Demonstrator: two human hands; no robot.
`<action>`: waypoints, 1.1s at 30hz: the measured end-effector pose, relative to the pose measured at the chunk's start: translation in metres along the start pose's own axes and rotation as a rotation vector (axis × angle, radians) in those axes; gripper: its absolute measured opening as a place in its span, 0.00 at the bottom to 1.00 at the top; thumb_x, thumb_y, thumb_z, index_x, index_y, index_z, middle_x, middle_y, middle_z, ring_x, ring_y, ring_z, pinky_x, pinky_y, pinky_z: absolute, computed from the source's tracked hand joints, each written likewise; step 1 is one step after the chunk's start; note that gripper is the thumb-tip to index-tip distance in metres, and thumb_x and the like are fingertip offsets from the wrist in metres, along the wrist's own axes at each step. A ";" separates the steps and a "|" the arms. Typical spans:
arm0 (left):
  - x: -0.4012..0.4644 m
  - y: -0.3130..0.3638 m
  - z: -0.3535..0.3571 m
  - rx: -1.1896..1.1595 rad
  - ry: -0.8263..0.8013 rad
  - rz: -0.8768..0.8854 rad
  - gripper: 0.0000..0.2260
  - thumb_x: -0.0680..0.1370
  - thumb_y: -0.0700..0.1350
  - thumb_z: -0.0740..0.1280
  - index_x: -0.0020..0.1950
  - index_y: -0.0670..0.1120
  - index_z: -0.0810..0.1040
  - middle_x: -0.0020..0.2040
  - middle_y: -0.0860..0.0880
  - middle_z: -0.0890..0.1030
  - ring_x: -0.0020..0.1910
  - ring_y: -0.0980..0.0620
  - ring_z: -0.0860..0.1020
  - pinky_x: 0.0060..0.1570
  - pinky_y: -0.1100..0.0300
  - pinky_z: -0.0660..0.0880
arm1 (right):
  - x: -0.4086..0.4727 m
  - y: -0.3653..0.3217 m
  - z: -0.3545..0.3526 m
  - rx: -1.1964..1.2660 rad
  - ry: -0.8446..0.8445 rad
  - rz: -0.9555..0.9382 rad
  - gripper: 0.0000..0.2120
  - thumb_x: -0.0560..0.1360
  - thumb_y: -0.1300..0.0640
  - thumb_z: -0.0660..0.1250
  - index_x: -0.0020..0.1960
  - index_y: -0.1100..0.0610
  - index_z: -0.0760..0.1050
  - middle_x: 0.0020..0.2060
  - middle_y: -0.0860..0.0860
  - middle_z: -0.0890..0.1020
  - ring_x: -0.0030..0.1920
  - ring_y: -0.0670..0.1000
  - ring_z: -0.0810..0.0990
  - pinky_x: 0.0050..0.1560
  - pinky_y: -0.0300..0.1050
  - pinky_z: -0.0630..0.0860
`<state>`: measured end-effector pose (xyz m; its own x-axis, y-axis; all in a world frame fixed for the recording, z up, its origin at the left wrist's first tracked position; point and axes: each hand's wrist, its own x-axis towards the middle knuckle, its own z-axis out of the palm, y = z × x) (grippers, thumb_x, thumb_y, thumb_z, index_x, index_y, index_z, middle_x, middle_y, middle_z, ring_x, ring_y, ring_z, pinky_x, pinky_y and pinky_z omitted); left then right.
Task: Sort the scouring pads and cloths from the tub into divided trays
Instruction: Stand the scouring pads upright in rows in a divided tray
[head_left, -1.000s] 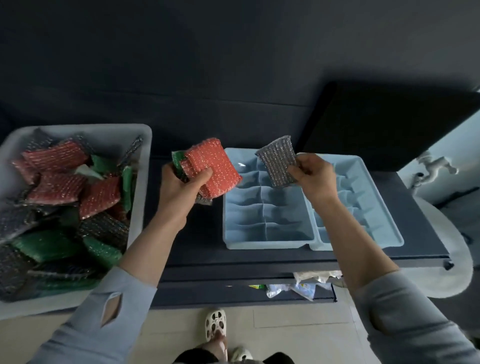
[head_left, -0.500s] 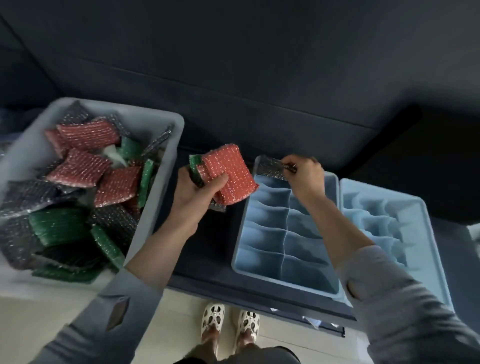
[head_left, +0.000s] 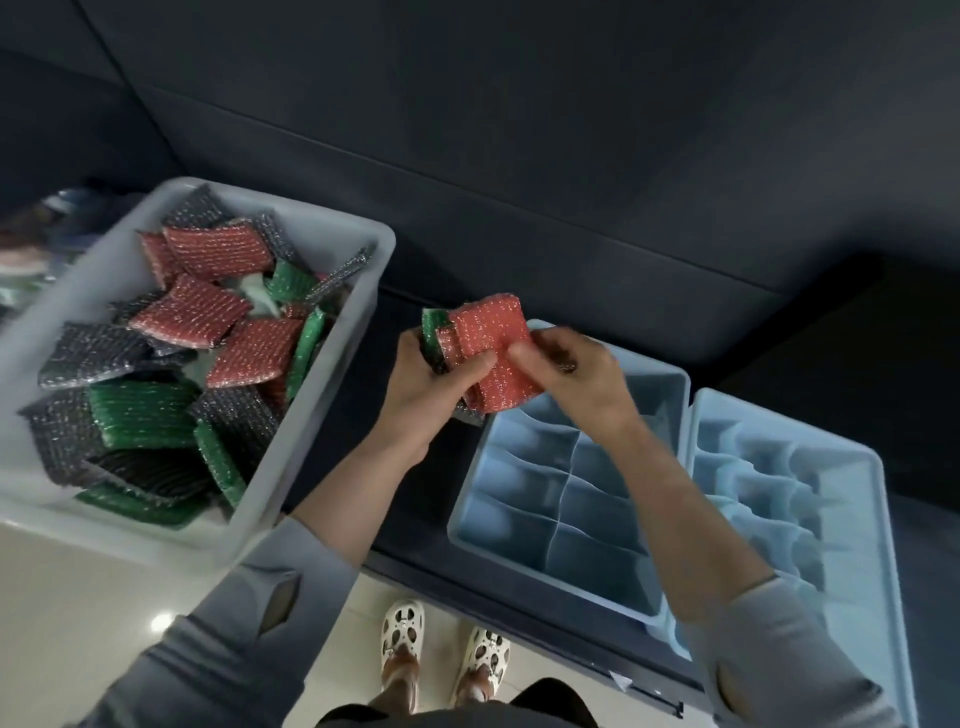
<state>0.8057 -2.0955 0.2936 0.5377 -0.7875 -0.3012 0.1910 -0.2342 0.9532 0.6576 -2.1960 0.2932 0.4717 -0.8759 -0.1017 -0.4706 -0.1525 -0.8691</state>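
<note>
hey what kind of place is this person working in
Probably a home or small workshop sorting station, not a factory line: a grey tub of scouring pads, two blue divided trays on a low dark cabinet, tiled floor, slippers.

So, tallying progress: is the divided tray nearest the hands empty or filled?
Mostly empty: the near tray shows bare blue compartments. Its far corner is hidden behind the right hand, so cannot tell there.

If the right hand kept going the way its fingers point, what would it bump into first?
The right hand points leftward and already pinches the red glittery scouring pad. Going on, it would probably meet the left hand holding the stack, though depth is unclear.
</note>
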 end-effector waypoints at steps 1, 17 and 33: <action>-0.002 0.002 0.002 0.007 -0.006 0.015 0.25 0.70 0.47 0.77 0.61 0.45 0.68 0.55 0.48 0.81 0.52 0.51 0.83 0.50 0.47 0.82 | -0.005 -0.003 0.000 0.038 -0.060 0.023 0.11 0.71 0.47 0.75 0.48 0.53 0.80 0.41 0.45 0.83 0.41 0.41 0.80 0.47 0.35 0.77; 0.000 -0.003 -0.026 -0.089 0.057 -0.060 0.17 0.77 0.41 0.70 0.62 0.49 0.67 0.53 0.54 0.79 0.53 0.53 0.80 0.55 0.45 0.79 | 0.030 0.056 -0.022 -0.594 0.294 -0.238 0.12 0.71 0.64 0.71 0.53 0.57 0.82 0.47 0.56 0.82 0.48 0.61 0.77 0.50 0.41 0.65; -0.008 -0.003 -0.005 -0.036 -0.049 -0.029 0.20 0.76 0.43 0.71 0.65 0.46 0.66 0.53 0.52 0.78 0.41 0.60 0.82 0.33 0.65 0.78 | 0.015 0.023 0.011 0.049 0.014 -0.025 0.18 0.74 0.46 0.72 0.61 0.51 0.76 0.50 0.46 0.83 0.52 0.46 0.81 0.55 0.40 0.76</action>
<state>0.8050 -2.0856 0.2927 0.4907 -0.8080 -0.3260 0.2360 -0.2369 0.9424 0.6623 -2.2077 0.2662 0.4719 -0.8786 -0.0734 -0.4219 -0.1520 -0.8938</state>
